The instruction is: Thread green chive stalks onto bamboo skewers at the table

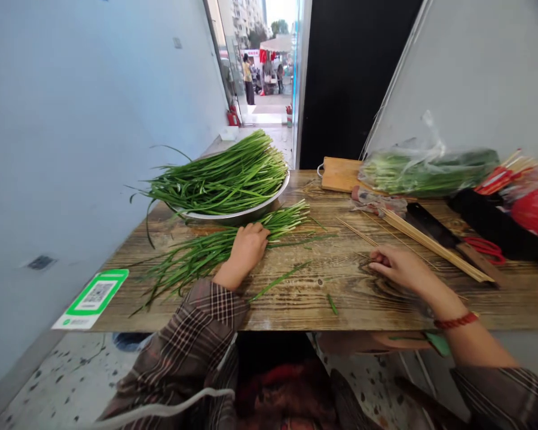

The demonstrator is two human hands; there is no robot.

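Note:
My left hand [250,248] rests on a loose pile of garlic chives [192,257] on the wooden table, its fingers curled over the stalks. Behind that pile, a metal basin [251,213] is heaped with more garlic chives [224,176]. To the right, my right hand [397,269] is closed low over the tabletop, with a thin bamboo skewer at its fingertips. How many skewers it holds is hidden. Loose bamboo skewers [356,230] lie just beyond its fingers, and a thick bundle of skewers [439,246] lies to its right.
A knife with a wooden handle [479,261] lies beside red bands [484,248]. Farther back are a small cutting board [341,173] and bagged greens [430,170]. A black cloth [497,224] and a red bag [535,212] occupy the right end. A green code card [96,295] marks the left front corner.

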